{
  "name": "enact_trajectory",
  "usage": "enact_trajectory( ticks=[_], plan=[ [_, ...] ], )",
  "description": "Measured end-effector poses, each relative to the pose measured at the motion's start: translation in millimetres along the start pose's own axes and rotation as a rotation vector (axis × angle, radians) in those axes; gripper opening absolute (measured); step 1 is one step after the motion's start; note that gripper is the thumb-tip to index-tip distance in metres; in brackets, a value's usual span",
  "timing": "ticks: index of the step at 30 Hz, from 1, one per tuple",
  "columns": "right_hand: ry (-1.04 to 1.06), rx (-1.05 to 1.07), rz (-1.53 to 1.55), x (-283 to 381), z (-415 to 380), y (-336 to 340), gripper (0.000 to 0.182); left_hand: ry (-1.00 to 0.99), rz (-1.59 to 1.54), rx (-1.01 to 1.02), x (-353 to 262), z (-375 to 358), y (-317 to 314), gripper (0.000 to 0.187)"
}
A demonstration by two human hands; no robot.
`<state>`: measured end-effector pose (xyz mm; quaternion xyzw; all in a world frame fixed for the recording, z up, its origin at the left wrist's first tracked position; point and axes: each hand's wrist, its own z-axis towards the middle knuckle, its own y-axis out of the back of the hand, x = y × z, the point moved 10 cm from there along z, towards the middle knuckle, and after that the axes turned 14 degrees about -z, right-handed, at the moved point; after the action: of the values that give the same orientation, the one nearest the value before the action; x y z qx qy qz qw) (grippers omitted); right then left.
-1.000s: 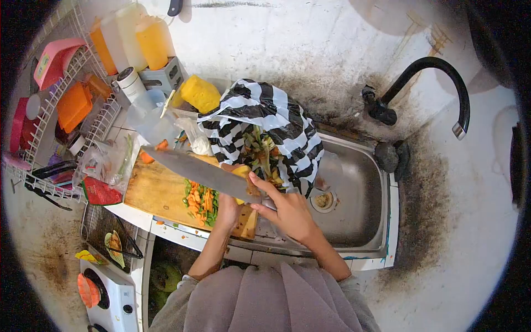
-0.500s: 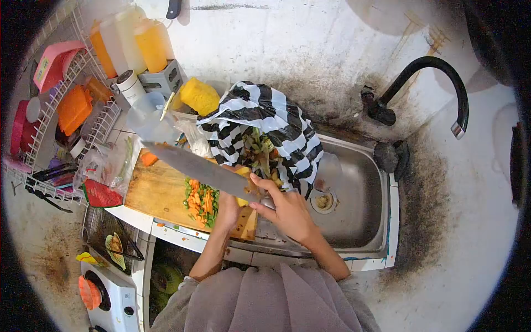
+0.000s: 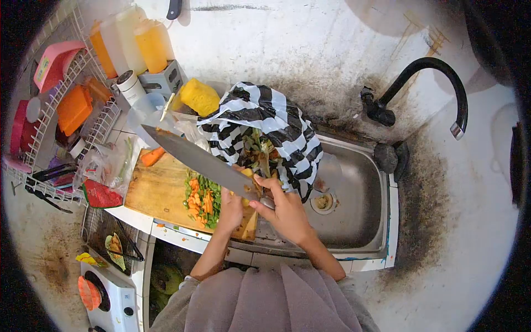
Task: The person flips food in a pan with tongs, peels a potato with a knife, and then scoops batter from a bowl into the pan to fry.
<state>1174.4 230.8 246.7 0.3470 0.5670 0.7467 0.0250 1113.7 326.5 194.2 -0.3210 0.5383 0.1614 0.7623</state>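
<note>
Chopped vegetables [image 3: 202, 198] lie left of the left hand [image 3: 231, 207], which grips something yellow; right hand [image 3: 285, 210] grips the knife [image 3: 193, 157], scraps already bagged [image 3: 260, 130].

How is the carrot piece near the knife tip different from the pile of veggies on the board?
The carrot piece is one whole orange chunk; the veggie pile is many small chopped bits. The carrot piece is only orange; the pile mixes orange and green. The carrot piece lies at the board's far edge, away from the hands; the pile sits right beside the left hand. Both rest on the board.
</note>
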Motion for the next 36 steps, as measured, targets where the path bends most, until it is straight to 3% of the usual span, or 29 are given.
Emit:
enact_trajectory(
  ticks=[3, 5, 7, 9, 11, 12, 18, 19, 20, 21, 22, 24, 26, 28, 29, 31, 36],
  plan=[
    [0.12, -0.058, 0.102, 6.2, -1.4, 4.0, 0.047, 0.069, 0.005, -0.125, -1.4, -1.4, 9.5, 0.037],
    [-0.019, 0.2, 0.053, 0.1, -0.6, -8.9, 0.05, 0.066, -0.028, -0.05, 11.5, 1.3, 14.9, 0.037],
    [0.022, 0.115, 0.103, 0.3, 0.7, -10.2, 0.051, 0.057, -0.061, 0.026, 6.7, 5.1, 7.4, 0.039],
    [0.059, 0.04, 0.155, 2.2, 0.7, -9.1, 0.052, 0.015, 0.192, -0.024, -6.1, 3.5, 7.0, 0.039],
    [0.068, -0.021, 0.191, 3.1, 2.4, -5.2, 0.051, 0.005, 0.087, -0.02, -2.4, 3.5, 6.2, 0.038],
    [0.069, -0.022, 0.19, 3.4, 3.1, -6.3, 0.051, -0.006, -0.017, -0.015, -0.9, 4.1, 5.8, 0.038],
    [-0.003, 0.031, 0.11, -3.6, 5.2, -9.0, 0.043, 0.051, 0.049, -0.09, 7.3, 2.4, 18.4, 0.038],
    [-0.047, -0.062, 0.187, -12.9, 7.8, 2.1, 0.044, 0.052, 0.051, -0.091, 8.3, 2.3, 20.7, 0.038],
    [-0.087, -0.16, 0.262, -23.2, 10.5, 13.0, 0.046, 0.055, -0.171, -0.086, 10.7, 5.1, 23.0, 0.036],
    [0.033, -0.359, 0.358, -19.6, 13.8, 32.2, 0.045, 0.055, -0.392, -0.08, 11.4, 8.2, 23.8, 0.035],
    [0.038, -0.358, 0.36, -22.5, 12.5, 36.0, 0.045, 0.052, -0.39, -0.083, 9.6, 9.4, 24.9, 0.035],
    [-0.174, -0.004, 0.333, -35.4, 11.7, 9.6, 0.046, 0.227, -0.531, -0.136, 22.9, 8.1, 26.0, 0.035],
    [-0.184, -0.018, 0.33, -41.2, 14.6, -3.8, 0.046, 0.204, -0.535, -0.176, 19.2, 10.9, 22.1, 0.038],
    [0.19, -0.324, 0.285, -23.0, 19.2, 9.8, 0.048, 0.349, -0.63, -0.221, 23.4, 7.2, 14.6, 0.034],
    [0.194, -0.323, 0.285, -22.9, 17.5, 11.6, 0.048, 0.346, -0.631, -0.222, 25.5, 8.3, 16.7, 0.034],
    [-0.235, 0.049, 0.392, -48.0, 17.8, -16.3, 0.049, 0.395, -0.755, -0.145, 31.2, 10.6, 8.9, 0.04],
    [-0.194, -0.137, 0.27, -46.7, 21.0, -2.8, 0.053, 0.416, -0.808, -0.182, 26.1, 8.7, -1.3, 0.037]
  ],
)
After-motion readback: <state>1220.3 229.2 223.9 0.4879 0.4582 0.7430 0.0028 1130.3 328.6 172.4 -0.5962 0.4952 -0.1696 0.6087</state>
